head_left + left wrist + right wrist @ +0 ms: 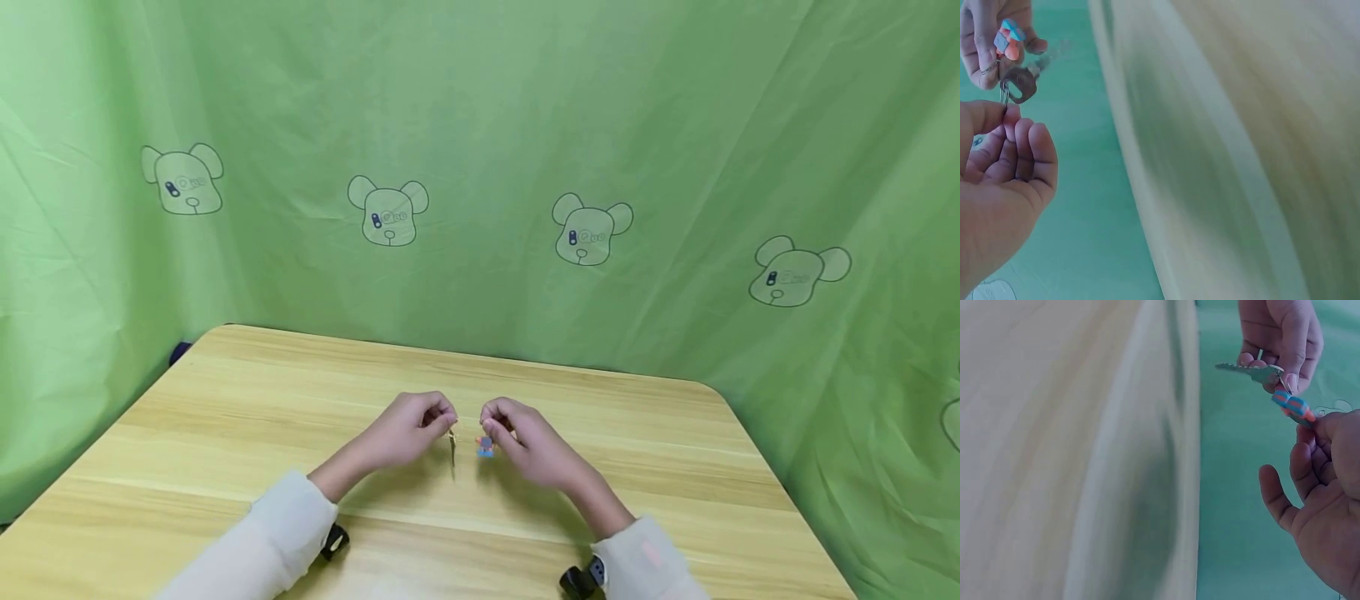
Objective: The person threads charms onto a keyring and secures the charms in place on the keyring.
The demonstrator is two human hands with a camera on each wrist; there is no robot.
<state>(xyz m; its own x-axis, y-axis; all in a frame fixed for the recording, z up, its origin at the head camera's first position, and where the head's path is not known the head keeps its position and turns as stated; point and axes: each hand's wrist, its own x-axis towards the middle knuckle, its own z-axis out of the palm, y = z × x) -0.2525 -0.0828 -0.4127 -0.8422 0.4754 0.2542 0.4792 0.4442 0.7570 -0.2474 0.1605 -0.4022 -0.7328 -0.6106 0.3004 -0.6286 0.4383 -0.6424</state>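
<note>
Above the table, my left hand (411,428) pinches a thin metal key ring (1004,94) between thumb and forefinger. A metal key (1252,371) hangs from that ring, its toothed blade pointing away from the fingers. Facing it across a small gap, my right hand (534,448) pinches the top of a small blue, orange and grey charm (486,447), which dangles under the fingertips. Some thin metal shows at the right fingertips in the left wrist view, partly hidden by them. Whether charm and ring are joined I cannot tell.
A light wood-grain table (262,400) with rounded corners lies under both hands. Behind it and at its sides hangs a green curtain (480,100) printed with bear-head outlines. Dark wrist devices (335,542) sit by the pale sleeves (258,533).
</note>
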